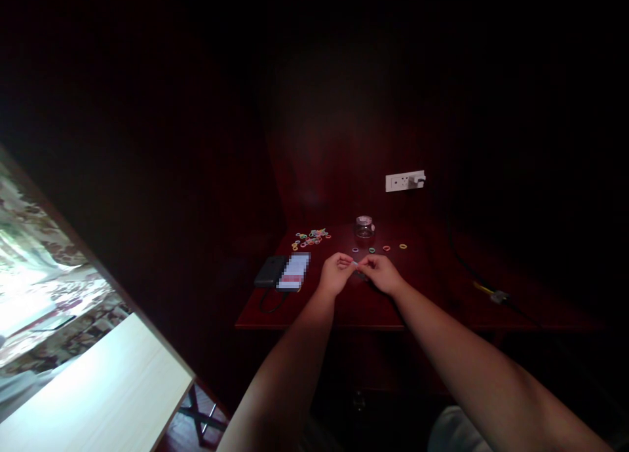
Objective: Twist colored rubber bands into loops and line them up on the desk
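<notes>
My left hand (pixel 337 273) and my right hand (pixel 381 273) meet fingertip to fingertip over the dark red table (pixel 363 311). Both pinch a small pale item (pixel 355 264), too small to make out clearly. Just beyond them lie single rings in a row: a purple ring (pixel 355 250), a green ring (pixel 372 250), a red ring (pixel 386 248) and a yellow ring (pixel 403 246). Behind the row stands a clear jar (pixel 364 232). A loose pile of several coloured rings (pixel 314 238) is spread at the back left.
Left of my hands lie a phone with a blurred screen (pixel 293 272) and a black box-shaped device (pixel 270 271) with a cable. A white wall socket (pixel 405 181) holds a plug. On the right, a dark cable with a connector (pixel 498 297) crosses the table.
</notes>
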Demonstrator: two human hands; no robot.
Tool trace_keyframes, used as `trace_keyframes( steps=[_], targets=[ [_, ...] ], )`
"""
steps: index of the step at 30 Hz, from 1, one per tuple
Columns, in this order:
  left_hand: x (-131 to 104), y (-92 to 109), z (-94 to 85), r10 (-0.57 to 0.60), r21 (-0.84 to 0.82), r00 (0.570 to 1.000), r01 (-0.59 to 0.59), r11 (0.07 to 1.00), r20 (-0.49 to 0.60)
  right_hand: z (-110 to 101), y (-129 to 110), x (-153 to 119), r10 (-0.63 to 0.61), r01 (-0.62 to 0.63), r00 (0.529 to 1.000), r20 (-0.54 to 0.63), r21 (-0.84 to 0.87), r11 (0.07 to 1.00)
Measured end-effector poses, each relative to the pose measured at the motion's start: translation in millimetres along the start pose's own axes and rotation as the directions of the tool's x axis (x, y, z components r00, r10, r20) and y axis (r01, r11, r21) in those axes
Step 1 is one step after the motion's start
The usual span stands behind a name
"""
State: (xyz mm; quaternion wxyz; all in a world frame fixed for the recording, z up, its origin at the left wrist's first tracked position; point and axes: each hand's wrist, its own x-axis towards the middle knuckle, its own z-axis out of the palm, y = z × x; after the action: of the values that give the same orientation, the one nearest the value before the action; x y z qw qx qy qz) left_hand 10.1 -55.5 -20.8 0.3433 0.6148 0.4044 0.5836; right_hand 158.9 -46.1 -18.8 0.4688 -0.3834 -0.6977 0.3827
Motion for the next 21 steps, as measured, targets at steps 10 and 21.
trace_keyframes(
  steps=[10, 21],
  targets=[
    [-0.8, -3.0, 1.9, 0.002, -0.008, 0.996, -0.001, 1.0, 0.084, 1.0, -1.0, 1.8, -0.013, 0.014, 0.999, -0.035, 0.027, 1.0],
    [-3.1, 5.0, 3.5, -0.036, 0.074, 0.999, 0.033, 0.997, 0.037, 0.8, -0.9, 1.9, -0.009, 0.007, 1.0, 0.024, 0.086, 0.996]
  ],
)
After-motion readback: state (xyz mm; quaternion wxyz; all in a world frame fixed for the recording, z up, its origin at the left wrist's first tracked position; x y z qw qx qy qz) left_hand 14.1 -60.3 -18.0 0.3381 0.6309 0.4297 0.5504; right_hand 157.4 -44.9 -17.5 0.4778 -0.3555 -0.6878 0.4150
